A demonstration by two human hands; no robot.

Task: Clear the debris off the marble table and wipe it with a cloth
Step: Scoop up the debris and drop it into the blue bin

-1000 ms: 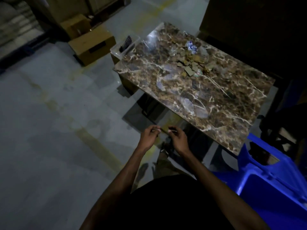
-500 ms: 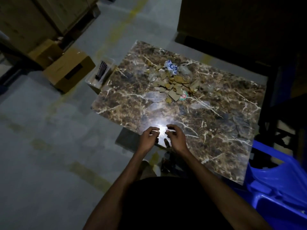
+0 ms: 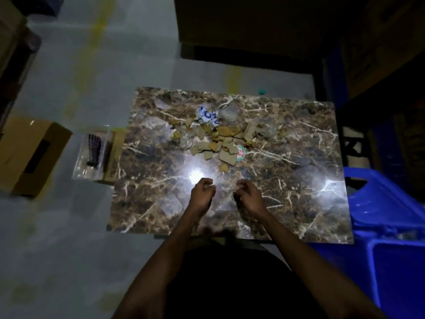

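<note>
The brown marble table (image 3: 287, 203) lies in front of me in dim light. A pile of torn cardboard debris (image 3: 220, 141) sits at its middle, with a blue-and-white wrapper (image 3: 208, 116) at the far side and a red-and-green label (image 3: 241, 153) on the right. Clear plastic scraps (image 3: 171, 203) lie flat on the top. My left hand (image 3: 202, 194) and my right hand (image 3: 249, 194) hover over the near half, a little apart, both curled into fists. I cannot see anything in them.
A blue plastic bin (image 3: 386, 226) stands against the table's right side. On the floor to the left are a clear container (image 3: 94, 153) and a cardboard box (image 3: 30, 155). Dark furniture (image 3: 253, 31) stands behind the table.
I have stepped up to the table, which now lies square before me. My hands moved from below its near edge to above its top and drew apart.
</note>
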